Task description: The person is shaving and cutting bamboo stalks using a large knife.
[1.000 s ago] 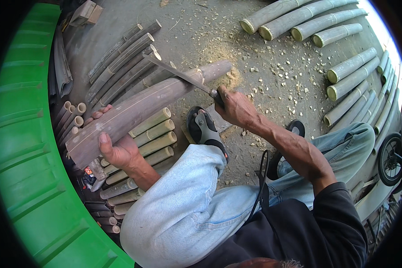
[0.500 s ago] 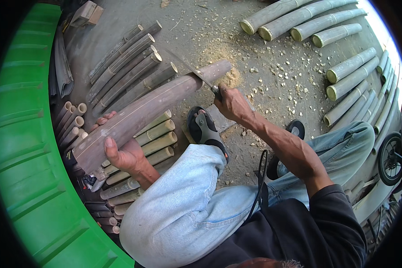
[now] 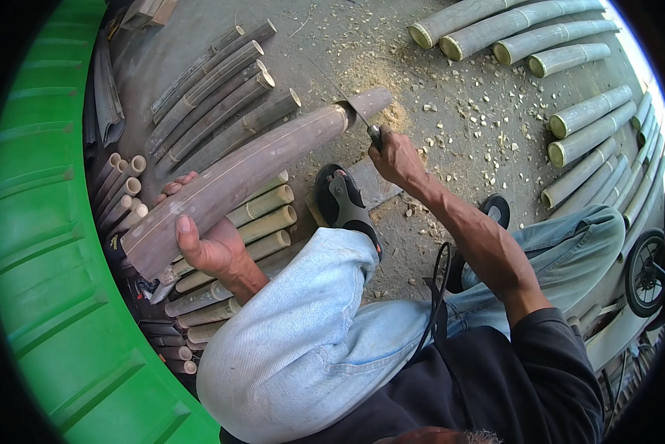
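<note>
A thick brown bamboo pole (image 3: pixel 258 166) slants across from lower left to upper right in front of me. My left hand (image 3: pixel 213 250) cradles its near end from below, thumb on the near side and fingertips showing past the far side. My right hand (image 3: pixel 400 159) is closed round the dark handle of a long-bladed knife (image 3: pixel 337 89). Its thin blade, seen almost edge-on, lies across the pole at a pale ring near the far end. Whether the blade bites into the bamboo, I cannot tell.
Cut bamboo lengths (image 3: pixel 214 96) lie in rows on the left, with more bamboo poles (image 3: pixel 591 148) at right. Wood chips and sawdust (image 3: pixel 395 115) litter the floor. My sandalled foot (image 3: pixel 341 196) is by a flat board (image 3: pixel 373 185). A green ribbed panel (image 3: pixel 36 222) borders the left.
My right hand has shifted slightly right and the knife has turned to show its blade more edge-on, farther along the pole. The left hand keeps its hold; the whole view has shifted a little.
</note>
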